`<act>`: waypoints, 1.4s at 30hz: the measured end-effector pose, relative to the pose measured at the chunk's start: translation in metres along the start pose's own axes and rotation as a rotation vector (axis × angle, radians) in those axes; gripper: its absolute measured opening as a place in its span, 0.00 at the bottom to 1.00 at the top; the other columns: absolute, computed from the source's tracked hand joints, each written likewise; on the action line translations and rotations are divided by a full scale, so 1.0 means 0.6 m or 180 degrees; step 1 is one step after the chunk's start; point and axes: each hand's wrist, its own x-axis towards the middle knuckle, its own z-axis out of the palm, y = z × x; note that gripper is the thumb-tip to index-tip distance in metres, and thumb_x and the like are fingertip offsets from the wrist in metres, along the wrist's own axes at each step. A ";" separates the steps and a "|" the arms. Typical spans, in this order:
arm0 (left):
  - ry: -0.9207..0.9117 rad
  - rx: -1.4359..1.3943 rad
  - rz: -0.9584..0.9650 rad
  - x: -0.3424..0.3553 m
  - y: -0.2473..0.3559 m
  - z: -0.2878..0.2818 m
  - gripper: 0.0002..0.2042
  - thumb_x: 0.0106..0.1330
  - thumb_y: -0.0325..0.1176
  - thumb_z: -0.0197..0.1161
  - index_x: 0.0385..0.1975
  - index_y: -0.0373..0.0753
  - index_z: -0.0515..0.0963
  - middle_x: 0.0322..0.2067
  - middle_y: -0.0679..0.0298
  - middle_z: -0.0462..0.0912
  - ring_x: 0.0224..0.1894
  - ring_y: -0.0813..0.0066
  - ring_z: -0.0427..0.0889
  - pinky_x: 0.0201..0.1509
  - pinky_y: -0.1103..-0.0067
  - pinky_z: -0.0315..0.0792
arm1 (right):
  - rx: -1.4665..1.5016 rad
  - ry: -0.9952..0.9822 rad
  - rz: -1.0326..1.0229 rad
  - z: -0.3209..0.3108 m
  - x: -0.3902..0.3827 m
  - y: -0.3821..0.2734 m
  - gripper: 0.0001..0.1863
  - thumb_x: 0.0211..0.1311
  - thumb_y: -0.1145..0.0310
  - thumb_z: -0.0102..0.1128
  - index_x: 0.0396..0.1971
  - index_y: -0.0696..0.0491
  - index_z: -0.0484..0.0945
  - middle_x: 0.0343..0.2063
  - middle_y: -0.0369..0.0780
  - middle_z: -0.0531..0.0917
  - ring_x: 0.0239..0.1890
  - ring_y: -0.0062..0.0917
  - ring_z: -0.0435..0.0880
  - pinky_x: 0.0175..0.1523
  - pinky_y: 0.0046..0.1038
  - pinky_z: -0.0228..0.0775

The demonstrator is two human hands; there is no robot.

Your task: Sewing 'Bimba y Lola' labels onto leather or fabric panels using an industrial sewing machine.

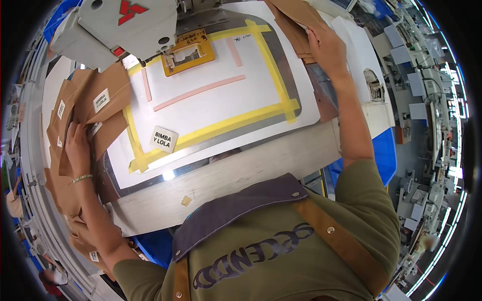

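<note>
At the far right my right hand (329, 52) is closed on the edge of a brown flat piece (296, 14), the top one of a stack of plain brown pieces (292, 37). On the left, my left hand (79, 149) has its fingers closed at the edge of a brown piece with a white label (113, 83), among several overlapping brown labelled pieces (59, 120). Between the hands lies a white sheet (201, 118) bordered with yellow tape. A loose white square label (164, 139) rests on its near left part. The left fingertips are partly hidden.
A white sewing machine head (135, 30) overhangs the back left. Beneath it sits a yellow clamp frame (188, 59). Pink strips (199, 93) mark the sheet. Blue bins (386, 155) stand beside the table, and a small tan scrap (186, 200) lies on the table's front edge (241, 175).
</note>
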 end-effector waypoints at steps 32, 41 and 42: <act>-0.0953 -0.1663 0.1313 0.075 0.390 -0.077 0.32 0.72 0.38 0.71 0.74 0.35 0.72 0.77 0.58 0.71 0.80 0.44 0.63 0.80 0.55 0.63 | 0.1116 -0.0901 -0.2114 0.034 -0.008 -0.207 0.15 0.70 0.59 0.68 0.50 0.52 0.87 0.53 0.41 0.87 0.60 0.36 0.82 0.63 0.40 0.74; -0.0892 -0.1360 0.1146 0.074 0.381 -0.058 0.30 0.71 0.33 0.69 0.74 0.37 0.75 0.77 0.62 0.72 0.80 0.47 0.65 0.81 0.57 0.65 | 0.0964 -0.2028 -0.1602 0.016 -0.064 -0.187 0.35 0.82 0.51 0.54 0.79 0.56 0.66 0.83 0.43 0.61 0.87 0.41 0.51 0.88 0.51 0.37; -0.0888 -0.1407 0.1051 0.068 0.383 -0.061 0.30 0.72 0.32 0.69 0.74 0.38 0.74 0.78 0.64 0.72 0.80 0.47 0.65 0.81 0.57 0.65 | 0.1026 -0.1929 -0.1577 0.016 -0.060 -0.190 0.35 0.83 0.50 0.53 0.80 0.54 0.65 0.84 0.42 0.61 0.87 0.41 0.50 0.89 0.52 0.36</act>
